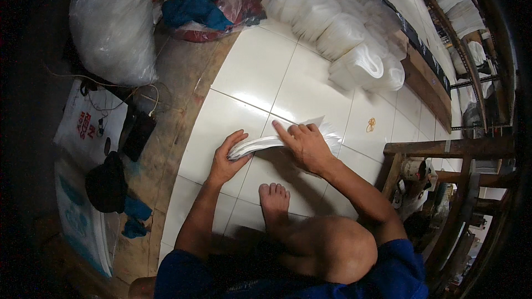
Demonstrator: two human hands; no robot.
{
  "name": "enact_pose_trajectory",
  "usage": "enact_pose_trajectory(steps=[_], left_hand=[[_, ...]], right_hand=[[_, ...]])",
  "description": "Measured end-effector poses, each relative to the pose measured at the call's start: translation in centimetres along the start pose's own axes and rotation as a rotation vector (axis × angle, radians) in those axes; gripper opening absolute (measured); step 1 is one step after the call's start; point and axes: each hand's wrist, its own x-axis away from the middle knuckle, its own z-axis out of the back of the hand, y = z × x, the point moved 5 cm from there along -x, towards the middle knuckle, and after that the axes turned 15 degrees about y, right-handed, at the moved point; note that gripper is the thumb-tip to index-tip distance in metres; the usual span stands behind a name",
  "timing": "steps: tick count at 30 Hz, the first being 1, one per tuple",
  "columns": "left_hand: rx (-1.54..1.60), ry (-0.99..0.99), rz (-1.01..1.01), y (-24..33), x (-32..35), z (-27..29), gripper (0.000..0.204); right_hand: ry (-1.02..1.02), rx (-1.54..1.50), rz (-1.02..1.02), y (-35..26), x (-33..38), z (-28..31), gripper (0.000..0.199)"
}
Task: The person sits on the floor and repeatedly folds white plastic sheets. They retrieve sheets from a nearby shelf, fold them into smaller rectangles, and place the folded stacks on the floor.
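A thin stack of white, plastic-looking sheets or bags (259,144) is held in a curve above the tiled floor. My left hand (224,161) is closed around its left end, thumb on the upper side and fingertips beneath. My right hand (307,147) grips the stack toward its right end, with the index finger stretched along the top. Loose, fanned edges stick out past the right hand. The right palm and the underside of the stack are hidden.
Folded bundles of translucent plastic (360,66) are piled at the back right. Yellow rubber bands (371,125) lie on the tiles. Large clear plastic sacks (113,27) stand back left. A dark phone-like device (139,136) and a black cap-like item (106,182) lie left. A wooden frame (449,148) stands right.
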Motion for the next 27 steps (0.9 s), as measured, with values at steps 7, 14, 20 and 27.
enact_pose_trajectory(steps=[7, 14, 20, 27], left_hand=[[-0.023, -0.006, 0.042, -0.3, 0.0, -0.2, 0.051], [-0.023, 0.031, -0.025, -0.9, 0.3, -0.7, 0.041], [-0.056, 0.023, -0.038, -0.6, 0.4, -0.7, 0.043], [-0.066, -0.004, -0.038, 1.1, 0.2, -0.8, 0.045]], right_hand=[[0.400, -0.260, 0.049, 0.2, 0.0, 2.5, 0.044], [0.476, -0.237, 0.096, -0.4, 1.2, 2.1, 0.023], [0.475, -0.189, 0.050, -0.2, 1.8, 1.7, 0.025], [0.405, -0.143, 0.077, -0.7, 2.5, 2.3, 0.028]])
